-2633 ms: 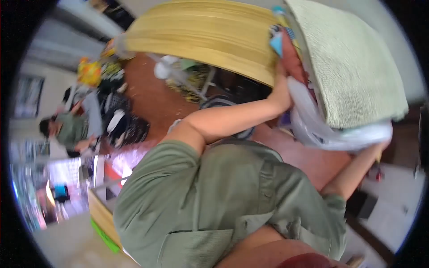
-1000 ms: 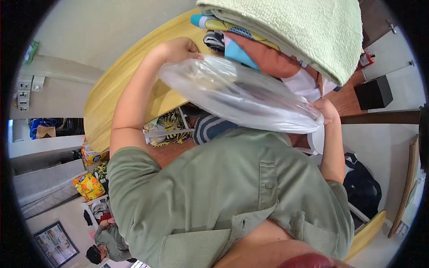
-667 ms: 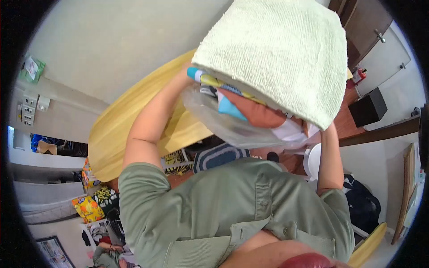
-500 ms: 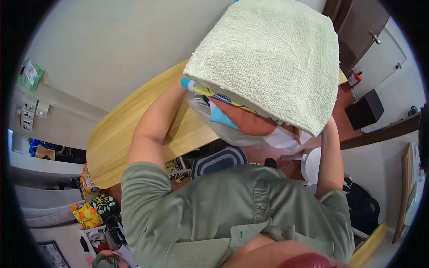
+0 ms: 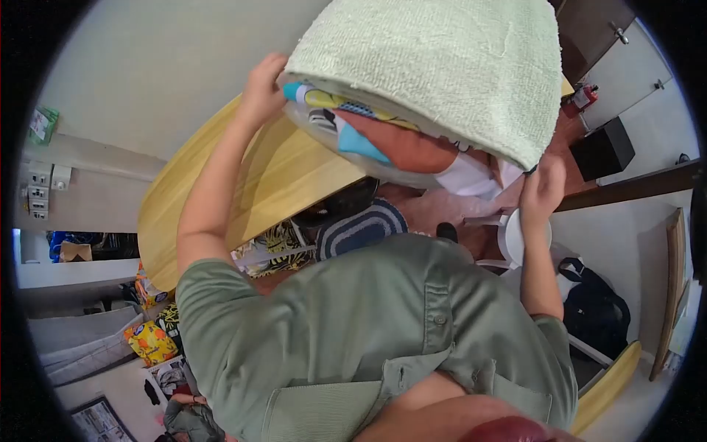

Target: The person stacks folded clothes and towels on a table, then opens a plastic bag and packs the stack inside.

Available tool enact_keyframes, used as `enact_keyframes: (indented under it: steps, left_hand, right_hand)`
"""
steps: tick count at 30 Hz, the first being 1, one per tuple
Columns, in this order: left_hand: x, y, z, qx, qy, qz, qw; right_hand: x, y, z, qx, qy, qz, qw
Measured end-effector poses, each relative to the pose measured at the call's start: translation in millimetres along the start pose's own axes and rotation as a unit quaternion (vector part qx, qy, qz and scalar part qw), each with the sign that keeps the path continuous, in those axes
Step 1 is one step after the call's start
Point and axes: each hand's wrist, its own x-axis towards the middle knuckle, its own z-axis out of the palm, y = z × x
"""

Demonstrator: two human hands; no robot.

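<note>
A folded pale green towel (image 5: 434, 70) lies on top of a stack of folded cloths, among them a rust, blue and white one (image 5: 405, 147). A clear plastic bag (image 5: 313, 129) shows around the lower left of the stack. My left hand (image 5: 264, 88) is closed at the left corner of the stack, at the bag's edge; its fingertips are partly hidden. At the right corner my right hand (image 5: 543, 190) has its fingers curled, close to the bag's rim. The far side of the stack is out of view.
The stack is over a wooden table (image 5: 184, 191). Below are an oval striped rug (image 5: 361, 225) and a white stool (image 5: 512, 237). A black box (image 5: 604, 149) and a dark bag (image 5: 595, 309) are at the right. Another person (image 5: 193, 418) is at the lower left.
The bag, held out in front of the stack earlier, now surrounds its lower part. Both hands have come out from beneath the towel's edges to the corners.
</note>
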Motion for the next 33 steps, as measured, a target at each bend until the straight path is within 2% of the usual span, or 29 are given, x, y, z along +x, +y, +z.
enact_keyframes:
  steps: [1,2,3,5,7,8,10,11,13,14,15,17,19,20,21,23,24,25,26,27,28,29,31,32,33]
  left_hand:
    - [-17,4,-5,-0.112,-0.107,-0.110,0.982]
    - [-33,10,-11,-0.220,-0.213,-0.217,0.927]
    - [-44,17,-14,-0.219,-0.219,-0.221,0.925]
    - [-59,32,-15,-0.184,-0.209,-0.038,0.960]
    - [-60,60,-20,-0.093,-0.163,0.031,0.982]
    - [-60,69,-24,-0.016,-0.219,0.066,0.973]
    - [-55,69,-36,0.127,-0.309,0.118,0.935]
    - [-49,67,-43,0.131,-0.305,0.121,0.935]
    - [-37,68,-57,-0.050,-0.147,0.058,0.986]
    - [-27,69,-63,-0.070,-0.113,0.097,0.986]
    - [-24,69,-63,-0.072,-0.113,0.096,0.986]
    - [-18,69,-59,-0.276,-0.067,-0.094,0.954]
    - [-19,66,-40,-0.331,-0.049,-0.107,0.936]
    - [-24,66,-29,-0.226,0.043,0.024,0.973]
    - [-27,68,-20,-0.114,0.132,0.150,0.973]
    - [-29,87,-22,-0.017,0.112,0.280,0.953]
    - [-33,83,-15,0.071,0.096,0.279,0.953]
    - [-35,81,-11,0.158,0.080,0.274,0.945]
    - [-26,78,-20,0.209,0.069,0.257,0.941]
    - [-18,76,-27,0.209,0.070,0.257,0.941]
    - [-12,74,-34,0.010,0.056,0.168,0.984]
    - [-5,74,-41,-0.189,0.038,0.070,0.979]
    - [10,71,-52,-0.200,0.048,0.068,0.976]
    - [17,64,-56,-0.233,0.024,-0.010,0.972]
    - [24,59,-58,-0.265,0.001,-0.090,0.960]
  right_hand:
    - [-16,-12,4,0.010,-0.020,-0.122,0.992]
    - [-33,-22,11,0.021,-0.040,-0.239,0.970]
    - [-46,-23,23,0.013,-0.051,-0.181,0.982]
    - [-53,-1,45,-0.056,0.010,-0.219,0.974]
    - [-49,15,66,-0.098,0.063,-0.285,0.951]
    - [-48,12,69,-0.047,0.093,-0.286,0.953]
    - [-48,1,53,-0.008,0.046,-0.224,0.974]
    - [-47,-4,37,0.005,0.022,-0.201,0.979]
    - [-27,-17,-9,-0.066,-0.099,-0.295,0.948]
    - [-15,-15,-27,0.041,-0.178,-0.205,0.962]
    - [-6,-14,-41,0.147,-0.253,-0.108,0.950]
    - [14,-19,-50,0.335,-0.250,0.081,0.905]
    - [27,-38,-51,0.438,-0.182,0.168,0.864]
    - [30,-49,-50,0.471,-0.168,0.184,0.846]
    - [34,-48,-50,0.471,-0.168,0.184,0.846]
    - [40,-41,-49,0.466,-0.225,0.153,0.842]
    - [39,-41,-51,0.411,-0.259,0.110,0.867]
    - [34,-52,-56,0.411,-0.259,0.110,0.867]
    - [29,-71,-63,0.268,-0.307,-0.010,0.913]
    - [28,-85,-66,0.115,-0.343,-0.129,0.924]
    - [30,-92,-68,0.094,-0.371,-0.137,0.914]
    - [36,-90,-68,0.095,-0.371,-0.136,0.914]
    - [52,-80,-71,0.196,-0.353,-0.149,0.903]
    - [57,-76,-76,0.270,-0.313,-0.049,0.909]
    - [69,-67,-75,0.339,-0.275,-0.082,0.896]
